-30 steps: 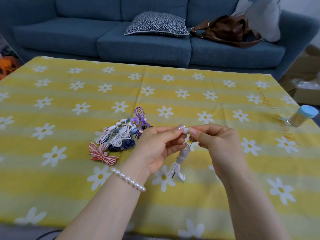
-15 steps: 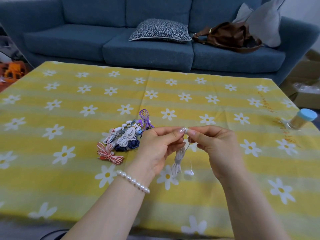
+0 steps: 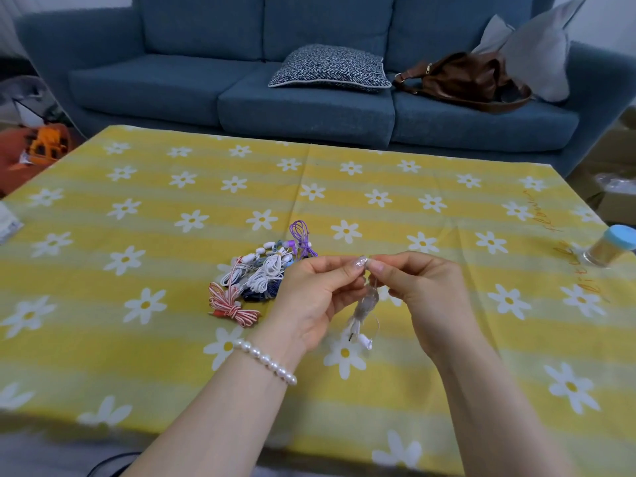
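Clutter [image 3: 48, 146] in orange colour sits at the far left edge of the frame, beside the counter [image 3: 103, 339], which wears a yellow cloth with white daisies. Left of the centre, on the cloth, there is a pile of bundled earphones [image 3: 265, 273]. It has a red-and-white striped bundle [image 3: 230, 304] at its lower left, white and dark blue ones in the middle, and a purple bundle [image 3: 301, 237] at its upper right.

Just right of the pile is the left hand [image 3: 316, 294], with a pearl bracelet [image 3: 266, 361] on the wrist. Its fingers [image 3: 361, 262] are curled, and thumb and forefinger pinch the top of a white earphone cable [image 3: 368, 301]. This cable is at the centre of the frame, between the two hands. It hangs down as a small blurred bundle with the plug at the lower end; whether it touches the cloth I cannot tell. The right hand [image 3: 423, 290] meets the left one at the same spot, and its fingers [image 3: 377, 266] also pinch the top of the cable.

At the right edge a jar with a blue lid [image 3: 612, 247] is on the cloth. In the upper part of the frame stands a blue sofa [image 3: 172, 84], with a patterned cushion [image 3: 330, 67] and, more to the right, a brown bag [image 3: 464, 80].
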`<action>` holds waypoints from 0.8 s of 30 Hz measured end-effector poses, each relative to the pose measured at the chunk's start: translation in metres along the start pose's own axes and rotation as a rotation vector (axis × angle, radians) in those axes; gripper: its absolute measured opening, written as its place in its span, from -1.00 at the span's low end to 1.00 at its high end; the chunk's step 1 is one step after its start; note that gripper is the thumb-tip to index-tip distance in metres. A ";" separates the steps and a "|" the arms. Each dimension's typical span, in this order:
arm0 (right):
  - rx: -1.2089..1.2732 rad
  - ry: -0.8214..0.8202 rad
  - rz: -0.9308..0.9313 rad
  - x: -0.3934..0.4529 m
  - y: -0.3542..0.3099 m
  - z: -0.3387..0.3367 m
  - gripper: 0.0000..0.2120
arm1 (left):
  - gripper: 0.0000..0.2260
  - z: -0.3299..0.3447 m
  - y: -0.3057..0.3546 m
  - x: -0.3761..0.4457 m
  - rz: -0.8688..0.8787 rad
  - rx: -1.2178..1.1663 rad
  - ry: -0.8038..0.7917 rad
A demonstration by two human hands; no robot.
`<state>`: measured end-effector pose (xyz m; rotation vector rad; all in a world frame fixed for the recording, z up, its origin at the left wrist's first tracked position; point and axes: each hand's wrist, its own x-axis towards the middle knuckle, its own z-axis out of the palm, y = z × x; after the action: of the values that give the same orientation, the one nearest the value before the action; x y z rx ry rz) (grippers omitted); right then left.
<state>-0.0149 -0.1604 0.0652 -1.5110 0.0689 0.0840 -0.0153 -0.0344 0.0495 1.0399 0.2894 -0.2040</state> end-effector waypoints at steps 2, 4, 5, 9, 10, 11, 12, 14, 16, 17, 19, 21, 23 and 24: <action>-0.007 0.004 -0.024 0.001 -0.001 0.004 -1.00 | -0.94 -0.002 0.006 0.000 0.015 0.010 -0.011; -0.017 0.013 -0.065 0.004 -0.004 0.009 -0.98 | -0.91 -0.006 0.015 0.001 0.048 0.017 0.002; -0.015 0.015 -0.083 0.006 -0.006 0.014 -0.97 | -0.89 -0.009 0.021 0.001 0.069 0.022 0.019; 0.108 -0.023 -0.132 0.017 -0.014 0.031 -0.87 | -0.85 -0.036 0.039 0.008 0.170 0.108 0.170; 0.133 -0.045 -0.143 0.020 -0.015 0.036 -0.83 | -0.86 -0.045 0.040 0.012 0.199 0.163 0.224; 0.146 -0.061 -0.147 0.022 -0.015 0.040 -0.81 | -0.88 -0.052 0.040 0.015 0.228 0.252 0.272; 0.154 -0.069 -0.145 0.025 -0.013 0.043 -0.80 | -0.90 -0.059 0.038 0.019 0.256 0.368 0.302; 0.148 -0.074 -0.115 0.030 -0.007 0.050 -0.86 | -0.90 -0.069 0.035 0.025 0.273 0.584 0.283; 0.129 -0.076 -0.070 0.034 0.002 0.057 -0.92 | -0.79 -0.075 0.030 0.028 0.204 0.723 0.206; 0.117 -0.086 -0.049 0.037 0.006 0.059 -0.93 | -0.74 -0.078 0.028 0.029 0.163 0.777 0.178; 0.108 -0.111 0.000 0.042 0.015 0.065 -0.94 | -0.68 -0.084 0.024 0.031 0.124 0.867 0.154; 0.122 -0.111 0.063 0.047 0.024 0.069 -0.95 | -0.66 -0.091 0.022 0.035 0.134 0.920 0.163; 0.126 -0.061 0.144 0.053 0.035 0.073 -0.95 | -0.65 -0.096 0.021 0.038 0.137 0.946 0.206; 0.118 -0.027 0.179 0.056 0.041 0.074 -0.95 | -0.65 -0.099 0.021 0.039 0.141 0.953 0.219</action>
<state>0.0367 -0.0833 0.0230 -1.3828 0.1847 0.2402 0.0142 0.0613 0.0064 2.0275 0.3186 -0.0924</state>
